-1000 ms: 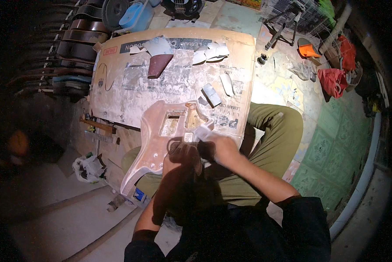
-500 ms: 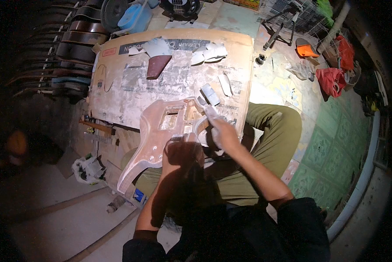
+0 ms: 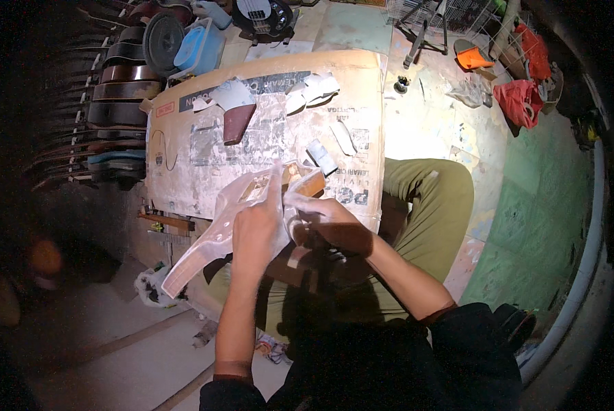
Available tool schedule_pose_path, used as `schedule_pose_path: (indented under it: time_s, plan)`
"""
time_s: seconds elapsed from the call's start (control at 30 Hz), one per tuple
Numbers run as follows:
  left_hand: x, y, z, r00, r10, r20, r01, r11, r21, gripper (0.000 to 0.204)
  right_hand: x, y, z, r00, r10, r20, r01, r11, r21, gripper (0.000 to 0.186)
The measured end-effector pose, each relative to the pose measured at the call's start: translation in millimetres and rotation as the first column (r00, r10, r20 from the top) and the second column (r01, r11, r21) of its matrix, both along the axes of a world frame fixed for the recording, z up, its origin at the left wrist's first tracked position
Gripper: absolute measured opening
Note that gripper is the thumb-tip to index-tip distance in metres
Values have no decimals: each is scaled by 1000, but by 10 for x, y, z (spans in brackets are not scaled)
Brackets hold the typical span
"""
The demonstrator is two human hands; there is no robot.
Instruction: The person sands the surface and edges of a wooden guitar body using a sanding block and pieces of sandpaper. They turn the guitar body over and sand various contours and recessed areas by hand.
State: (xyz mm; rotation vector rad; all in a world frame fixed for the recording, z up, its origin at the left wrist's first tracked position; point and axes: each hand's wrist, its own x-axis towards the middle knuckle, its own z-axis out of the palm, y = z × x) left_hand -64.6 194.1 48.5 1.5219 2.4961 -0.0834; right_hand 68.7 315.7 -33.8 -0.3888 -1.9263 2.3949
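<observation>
An unfinished electric guitar body (image 3: 214,229), pale reddish wood covered in dust, rests tilted between my lap and the cardboard's near edge. Cut-out cavities open in its upper part. My left hand (image 3: 258,229) grips it at the middle, index finger stretched along the face beside a cavity. At the right edge my right hand (image 3: 327,220) is closed on the body, thumb side on top; its other fingers are partly hidden. Just beyond the body, a grey sanding block (image 3: 322,157) lies on the cardboard (image 3: 177,137), touched by neither hand.
Torn white sandpaper pieces (image 3: 312,92) and a dark red piece (image 3: 239,125) lie on the cardboard. Several guitars (image 3: 119,96) line the left wall. A blue tub (image 3: 197,48) and a black guitar body (image 3: 262,17) stand beyond. A red bag (image 3: 518,103) sits at right.
The guitar body has turned and tilted, its lower end swinging left. My left hand has moved up onto its face; my right hand has come down and left, away from the sanding block.
</observation>
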Motion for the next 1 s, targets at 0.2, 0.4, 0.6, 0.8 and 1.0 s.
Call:
schedule_pose_path:
  time_s: [0.2,0.4,0.6,0.8,1.0]
  plan:
    - [-103,64,-42,987,-137,-83,136,991,-17,88,45,61,-27,989,-64,-132,40,984,-175,48]
    - [-109,195,64,1000,-27,-13,25,986,-164,91,-172,-228,-622,957,-148,-252,120,985,-121,51]
    - [-222,186,31,1000,9,-2,-10,994,-108,91,38,-139,-120,948,-158,-276,122,982,-143,51]
    - [-205,269,101,1000,-1,-6,0,991,-131,90,32,-317,-518,955,-198,-220,29,804,-594,58]
    - [-229,348,86,998,-44,-33,40,993,-112,87,-125,-280,-468,884,-317,-344,103,849,-518,59]
